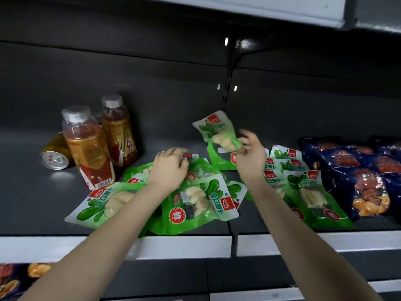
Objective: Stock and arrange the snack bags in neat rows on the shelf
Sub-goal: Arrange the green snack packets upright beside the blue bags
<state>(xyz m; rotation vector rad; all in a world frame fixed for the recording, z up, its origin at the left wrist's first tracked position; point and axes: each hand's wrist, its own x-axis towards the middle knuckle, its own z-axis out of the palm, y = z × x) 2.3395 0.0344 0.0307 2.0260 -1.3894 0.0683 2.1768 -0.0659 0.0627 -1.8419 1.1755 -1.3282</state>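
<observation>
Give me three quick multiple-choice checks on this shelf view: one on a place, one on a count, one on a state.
1. Where does the gold can lie?
A. left of the bottles
B. among the dark blue bags
C. on the shelf above

2. How many bottles stand upright?
A. one
B. two
C. four

3. What is the right hand doing?
A. hanging empty
B. pinching a lifted green bag
C. gripping a bottle

Answers:
1. A: the can lies on its side at the far left, beside the bottles.
2. B: two capped bottles stand side by side.
3. B: finger and thumb close on the bag's lower edge, and the bag is raised above the pile.
</observation>
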